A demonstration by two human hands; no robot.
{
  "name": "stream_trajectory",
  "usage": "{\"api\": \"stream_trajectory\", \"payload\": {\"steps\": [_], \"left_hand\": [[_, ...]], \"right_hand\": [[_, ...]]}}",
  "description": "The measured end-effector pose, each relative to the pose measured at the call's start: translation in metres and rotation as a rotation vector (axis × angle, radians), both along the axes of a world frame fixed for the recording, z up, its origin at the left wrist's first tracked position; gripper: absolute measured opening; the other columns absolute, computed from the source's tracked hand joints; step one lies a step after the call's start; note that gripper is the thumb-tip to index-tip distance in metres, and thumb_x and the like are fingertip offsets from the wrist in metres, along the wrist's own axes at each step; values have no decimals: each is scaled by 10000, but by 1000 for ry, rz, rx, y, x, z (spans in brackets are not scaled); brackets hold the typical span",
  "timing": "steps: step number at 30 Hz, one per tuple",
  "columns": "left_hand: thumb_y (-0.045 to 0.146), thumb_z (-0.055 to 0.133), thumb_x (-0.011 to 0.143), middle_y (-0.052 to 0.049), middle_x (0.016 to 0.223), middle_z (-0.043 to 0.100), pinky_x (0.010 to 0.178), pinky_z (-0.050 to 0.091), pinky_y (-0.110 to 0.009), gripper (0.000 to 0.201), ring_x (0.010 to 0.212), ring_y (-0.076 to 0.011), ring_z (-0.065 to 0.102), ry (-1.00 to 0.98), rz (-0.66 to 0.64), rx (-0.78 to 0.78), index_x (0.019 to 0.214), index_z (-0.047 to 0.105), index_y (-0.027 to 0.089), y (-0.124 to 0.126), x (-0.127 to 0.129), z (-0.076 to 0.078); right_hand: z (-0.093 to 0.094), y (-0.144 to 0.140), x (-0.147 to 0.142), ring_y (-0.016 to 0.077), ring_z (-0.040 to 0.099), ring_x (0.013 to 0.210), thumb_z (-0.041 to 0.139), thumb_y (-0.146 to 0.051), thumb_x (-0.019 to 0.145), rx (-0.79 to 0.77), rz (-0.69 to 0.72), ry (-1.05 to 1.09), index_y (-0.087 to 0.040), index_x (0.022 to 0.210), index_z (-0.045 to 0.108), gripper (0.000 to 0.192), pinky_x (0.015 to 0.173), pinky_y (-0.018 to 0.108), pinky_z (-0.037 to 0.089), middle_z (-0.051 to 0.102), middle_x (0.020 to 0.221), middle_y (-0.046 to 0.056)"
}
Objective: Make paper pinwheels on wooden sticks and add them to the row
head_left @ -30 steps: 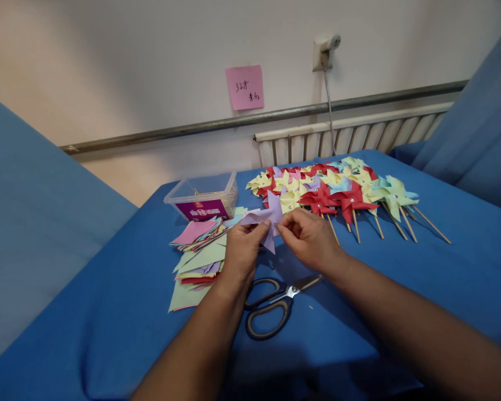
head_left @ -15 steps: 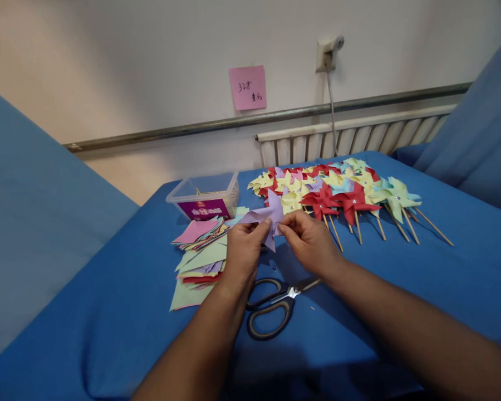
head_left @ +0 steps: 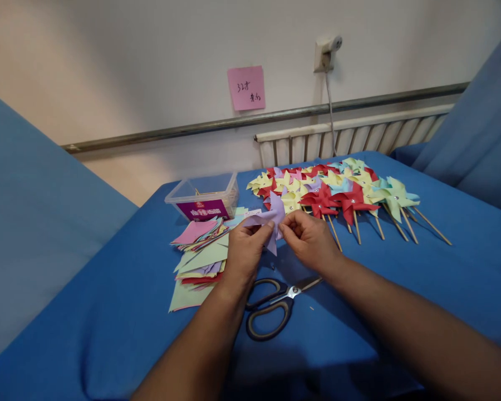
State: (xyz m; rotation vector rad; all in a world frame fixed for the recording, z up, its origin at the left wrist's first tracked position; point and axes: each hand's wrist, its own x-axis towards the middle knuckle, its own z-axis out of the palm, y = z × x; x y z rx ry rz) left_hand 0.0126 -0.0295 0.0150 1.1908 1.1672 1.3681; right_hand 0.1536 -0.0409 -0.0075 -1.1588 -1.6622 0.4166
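Observation:
My left hand and my right hand meet over the blue table, both pinching a folded purple paper piece at its middle. The paper is held just above the cloth, its points sticking out up and down. A stack of coloured paper squares lies left of my left hand. Black-handled scissors lie shut on the table below my wrists. Behind my right hand lies a heap of finished paper pinwheels on wooden sticks.
A clear plastic box with a purple label stands behind the paper stack. At the back is a wall with a pink note, a socket with cable and a radiator. Blue cloth surfaces rise at left and right.
Both hands stay together on the purple paper; the fingers have shifted slightly and the paper's points sit a little differently. Nothing else has moved.

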Motion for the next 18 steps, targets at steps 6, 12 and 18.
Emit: {"api": "stream_trajectory", "payload": {"steps": [6,12,18], "left_hand": [[265,773,613,-8,678,688,579,423,-242,178,586,-130,560,39,-9,17,762,749,168,-1,-2,1],[250,780,609,-6,699,701,610,442,-240,177,613,-132,578,62,-7,36,763,750,167,-1,-3,1],[280,788,622,6,684,682,602,437,-233,211,610,-123,569,49,-47,11,790,741,161,1,-5,-3]], "right_hand": [[7,-5,0,139,601,606,546,-250,890,79,-106,-173,-199,827,605,100,595,251,413,689,720,21],[6,-6,-1,152,640,640,525,-251,910,142,-155,-275,-190,828,607,131,600,255,412,698,734,28],[5,-5,-1,170,667,675,524,-253,911,121,-168,-255,-187,839,610,130,617,265,431,708,747,31]]}}
